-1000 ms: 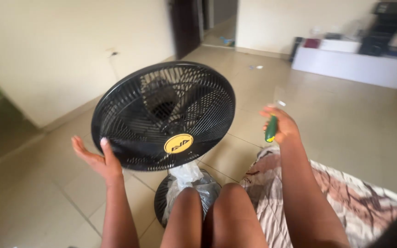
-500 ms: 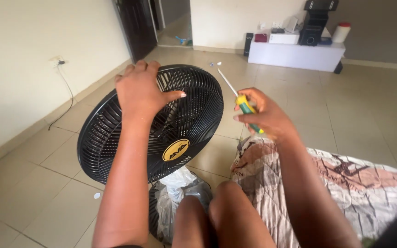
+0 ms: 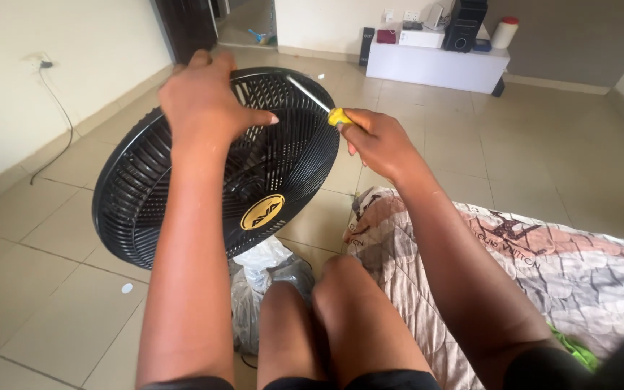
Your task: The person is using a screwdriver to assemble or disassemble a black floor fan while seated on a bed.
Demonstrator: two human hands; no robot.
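Left hand [image 3: 207, 97] lies spread over the top rim of the black fan grille [image 3: 218, 162], fingers draped across the ribs and thumb out to the side, apparently steadying the round guard so it stays tilted toward the person; the fan stands on the tiled floor [image 3: 52, 289] just in front of the knees, its base wrapped in clear plastic [image 3: 261, 263]. Right hand [image 3: 380, 141] is closed around the yellow handle of a screwdriver [image 3: 323, 105], the thin metal shaft angled up and left over the grille's upper edge (tip hard to make out), beside a patterned blanket [image 3: 543, 267]
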